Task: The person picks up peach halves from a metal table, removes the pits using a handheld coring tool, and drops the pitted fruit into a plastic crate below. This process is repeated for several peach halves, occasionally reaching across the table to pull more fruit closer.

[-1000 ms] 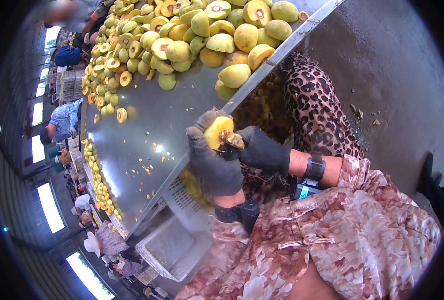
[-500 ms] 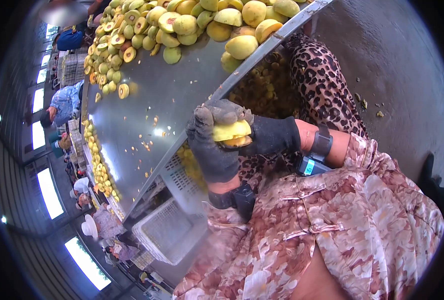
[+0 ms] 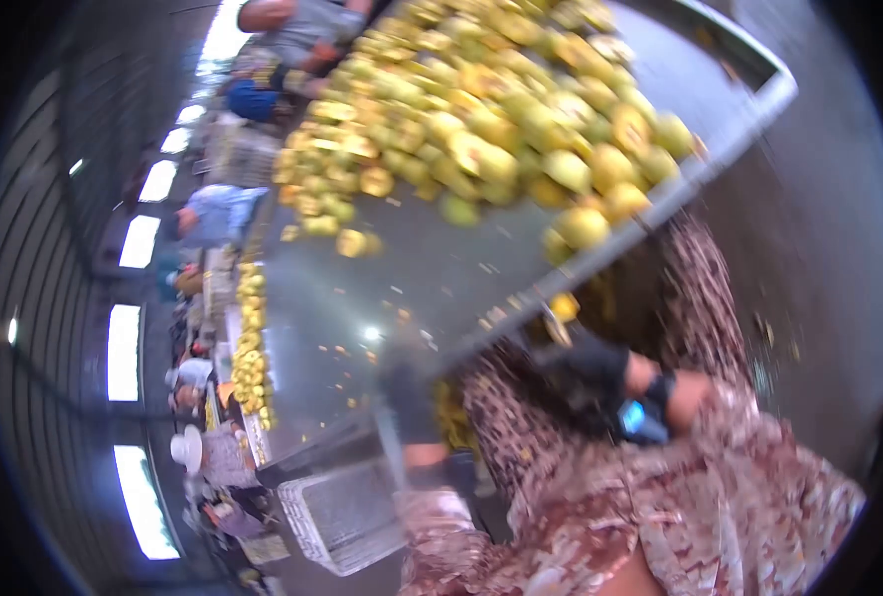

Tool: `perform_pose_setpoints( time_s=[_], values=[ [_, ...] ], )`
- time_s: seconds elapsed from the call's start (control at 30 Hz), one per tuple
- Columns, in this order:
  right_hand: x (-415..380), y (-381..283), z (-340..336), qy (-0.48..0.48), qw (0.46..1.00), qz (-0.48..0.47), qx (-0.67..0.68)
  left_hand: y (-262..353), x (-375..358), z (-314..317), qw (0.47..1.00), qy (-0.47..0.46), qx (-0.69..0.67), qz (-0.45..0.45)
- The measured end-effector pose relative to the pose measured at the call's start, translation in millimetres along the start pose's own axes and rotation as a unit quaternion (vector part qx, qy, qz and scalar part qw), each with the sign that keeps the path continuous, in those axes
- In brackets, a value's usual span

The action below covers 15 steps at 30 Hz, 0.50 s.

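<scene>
My left hand (image 3: 407,397), in a dark glove and smeared by motion, is over the near edge of the metal table (image 3: 422,243). My right hand (image 3: 583,370), also gloved, is lower down beside the table's edge, above my leopard-print trouser leg. Just past its fingertips shows a yellow peach piece (image 3: 563,306), with a small pale tan piece (image 3: 558,332) right at the fingers. Blur hides the fingers of both hands. A large heap of halved yellow-green peaches (image 3: 486,159) covers the far part of the table.
A pale plastic crate (image 3: 347,512) stands below the table on the left. Yellow fruit (image 3: 451,412) shows under the table edge. Another row of peach halves (image 3: 251,343) lies along the table's far side. Several people work beyond, one in a white hat (image 3: 188,449).
My hands, together around a cut peach before, are now apart. My left hand has moved to the table edge, my right toward the space below it. The view has shifted.
</scene>
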State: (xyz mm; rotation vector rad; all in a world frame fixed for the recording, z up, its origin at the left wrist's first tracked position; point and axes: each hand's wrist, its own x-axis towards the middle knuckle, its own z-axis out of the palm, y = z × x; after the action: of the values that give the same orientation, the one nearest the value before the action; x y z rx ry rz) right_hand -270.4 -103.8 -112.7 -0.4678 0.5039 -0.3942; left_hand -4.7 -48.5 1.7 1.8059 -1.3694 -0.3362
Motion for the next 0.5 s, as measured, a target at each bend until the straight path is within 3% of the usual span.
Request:
perform_pose_setpoints(
  time_s=[0.03, 0.07, 0.1, 0.13, 0.2, 0.27, 0.3, 0.4, 0.5],
  values=[
    [7.9, 16.3, -5.9, 0.047, 0.999, 0.001, 0.000, 7.6, 17.4, 21.9, 0.992, -0.007, -0.126, -0.020],
    [16.1, 32.4, -12.2, 0.094, 0.996, 0.002, 0.001, -10.6, 38.9, 50.3, 0.980, -0.031, 0.042, 0.189],
    [16.7, 30.2, -16.2, 0.112, 0.993, 0.009, -0.029, -2.7, 57.0, 77.2, 0.944, -0.054, 0.100, 0.309],
    [18.2, 27.5, -20.8, 0.129, 0.990, 0.016, -0.059, 14.0, 68.1, 104.6, 0.911, -0.080, 0.181, 0.363],
    [1.7, -16.1, 5.7, 0.132, 0.990, 0.002, -0.058, 22.9, 74.9, 156.7, 0.943, -0.141, 0.107, 0.281],
    [5.9, -4.3, -1.3, 0.136, 0.988, -0.048, -0.048, 33.2, 79.9, 183.4, 0.933, -0.214, 0.177, 0.227],
    [6.2, -3.8, -3.1, 0.063, 0.994, -0.017, 0.092, 38.3, 83.8, 187.7, 0.922, -0.255, 0.213, 0.199],
    [3.4, -7.5, 0.4, 0.116, 0.986, 0.044, -0.110, 35.4, 97.6, 188.5, 0.928, -0.275, 0.235, 0.095],
    [-7.5, -17.9, 11.2, 0.113, 0.989, 0.040, -0.091, 37.6, 105.4, 167.6, 0.940, -0.204, 0.273, 0.022]
  ],
)
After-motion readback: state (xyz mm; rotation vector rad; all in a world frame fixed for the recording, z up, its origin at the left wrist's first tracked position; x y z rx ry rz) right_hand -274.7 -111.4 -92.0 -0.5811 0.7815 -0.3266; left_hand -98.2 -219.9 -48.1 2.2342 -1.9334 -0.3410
